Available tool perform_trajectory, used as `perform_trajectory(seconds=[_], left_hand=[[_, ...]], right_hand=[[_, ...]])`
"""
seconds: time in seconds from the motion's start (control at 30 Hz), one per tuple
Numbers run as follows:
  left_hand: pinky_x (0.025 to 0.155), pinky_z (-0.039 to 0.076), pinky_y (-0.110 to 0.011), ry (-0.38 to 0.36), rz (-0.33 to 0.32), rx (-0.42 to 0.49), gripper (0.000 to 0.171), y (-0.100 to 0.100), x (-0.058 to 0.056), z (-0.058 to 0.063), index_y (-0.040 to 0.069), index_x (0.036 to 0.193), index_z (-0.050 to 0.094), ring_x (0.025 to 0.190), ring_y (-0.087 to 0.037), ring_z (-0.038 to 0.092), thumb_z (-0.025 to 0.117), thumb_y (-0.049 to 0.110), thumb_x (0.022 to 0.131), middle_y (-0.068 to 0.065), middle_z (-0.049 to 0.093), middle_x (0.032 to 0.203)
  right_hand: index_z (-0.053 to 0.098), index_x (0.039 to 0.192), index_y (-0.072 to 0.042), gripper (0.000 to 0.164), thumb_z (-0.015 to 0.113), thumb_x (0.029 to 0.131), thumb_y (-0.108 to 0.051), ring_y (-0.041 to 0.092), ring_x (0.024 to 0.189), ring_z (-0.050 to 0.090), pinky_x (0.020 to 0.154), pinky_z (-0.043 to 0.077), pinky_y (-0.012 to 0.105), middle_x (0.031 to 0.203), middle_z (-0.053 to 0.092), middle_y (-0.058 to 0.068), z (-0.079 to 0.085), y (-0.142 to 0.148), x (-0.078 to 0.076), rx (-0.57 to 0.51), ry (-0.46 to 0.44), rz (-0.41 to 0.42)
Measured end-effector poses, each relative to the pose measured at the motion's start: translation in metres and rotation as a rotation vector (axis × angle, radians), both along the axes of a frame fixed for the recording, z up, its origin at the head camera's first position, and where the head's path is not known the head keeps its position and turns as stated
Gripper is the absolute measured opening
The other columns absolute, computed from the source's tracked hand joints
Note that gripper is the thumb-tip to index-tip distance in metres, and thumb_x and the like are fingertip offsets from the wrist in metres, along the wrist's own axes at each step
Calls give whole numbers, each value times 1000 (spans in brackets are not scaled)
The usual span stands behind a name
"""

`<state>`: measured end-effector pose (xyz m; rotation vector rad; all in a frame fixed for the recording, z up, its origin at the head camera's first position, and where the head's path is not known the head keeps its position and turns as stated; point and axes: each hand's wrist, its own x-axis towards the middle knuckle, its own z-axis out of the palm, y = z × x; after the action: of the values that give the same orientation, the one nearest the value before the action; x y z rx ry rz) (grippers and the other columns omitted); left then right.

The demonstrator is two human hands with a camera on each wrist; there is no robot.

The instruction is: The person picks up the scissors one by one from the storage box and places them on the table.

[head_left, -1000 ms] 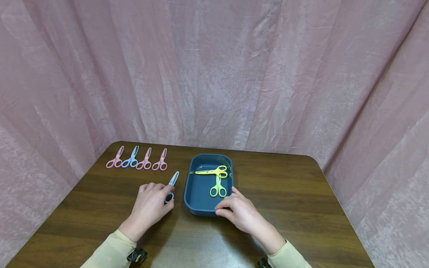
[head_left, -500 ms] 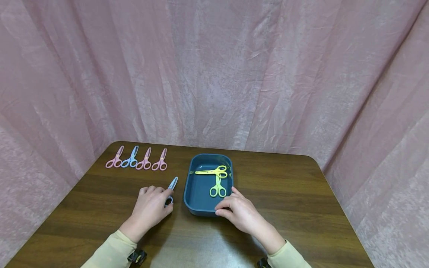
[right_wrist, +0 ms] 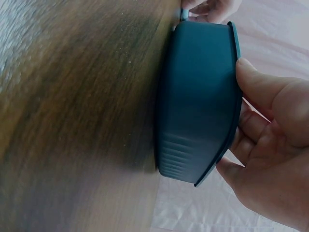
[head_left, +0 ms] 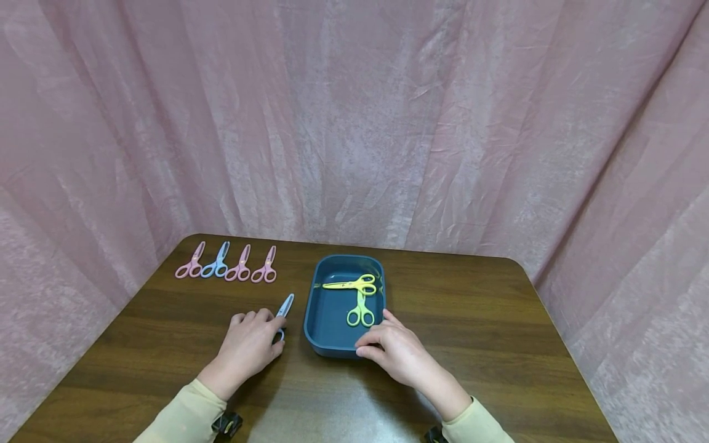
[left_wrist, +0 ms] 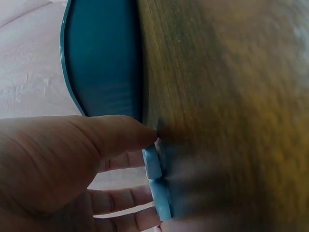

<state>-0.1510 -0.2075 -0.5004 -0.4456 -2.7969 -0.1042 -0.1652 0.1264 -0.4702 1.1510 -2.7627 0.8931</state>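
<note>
Left of the tray, my left hand holds a pair of light blue scissors low at the table, with thumb and fingers at the handles. Their blades point away from me; in the left wrist view the edges of the blue handles show beside the fingertips. My right hand grips the near right corner of a dark teal tray, its thumb against the rim in the right wrist view. Inside the tray, yellow scissors lie across yellow-green scissors, covering part of their blades.
At the table's far left, several scissors stand in a row, blades away from me: pink ones and a blue pair among them. The brown wooden table has a pink curtain behind it and at the sides.
My left hand has drawn the light blue scissors slightly toward me, and the handles are now more covered by the fingers. The right hand and the tray have stayed in place.
</note>
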Motion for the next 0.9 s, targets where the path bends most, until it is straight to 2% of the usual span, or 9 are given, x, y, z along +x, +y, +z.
perform_trajectory(seconds=[0.17,0.3,0.47,0.63,0.9], left_hand=[[86,52,-64,-28,-1,-3,32,1,1,2,17,114,80,90,-33,66,92,25,86,-8,71,104],[92,51,-66,-14,-18,1,33,2,3,4,14,117,80,99,-36,70,92,26,88,-10,72,110],[103,47,-71,-24,-38,-13,36,2,6,7,12,121,79,112,-34,71,91,27,91,-11,74,121],[108,42,-75,-51,-72,-27,45,-1,14,6,9,129,77,125,-33,69,90,31,93,-13,73,134],[111,42,-74,-84,-124,-46,53,-8,23,4,6,135,75,132,-35,68,88,37,95,-15,71,142]], right_hand=[[87,101,-16,5,83,99,-16,10,102,71,127,33,59,96,80,-12,-1,1,1,1,8,6],[87,102,-16,5,83,99,-16,11,102,71,127,33,59,96,80,-13,0,1,1,2,13,9],[87,102,-18,5,82,100,-18,11,102,71,126,34,61,96,80,-13,2,2,1,-4,21,14],[87,102,-18,6,82,100,-18,11,102,71,126,33,61,96,80,-13,3,2,1,-3,20,18],[87,101,-17,5,83,99,-16,12,101,72,126,33,61,96,80,-12,1,2,1,-10,25,17]])
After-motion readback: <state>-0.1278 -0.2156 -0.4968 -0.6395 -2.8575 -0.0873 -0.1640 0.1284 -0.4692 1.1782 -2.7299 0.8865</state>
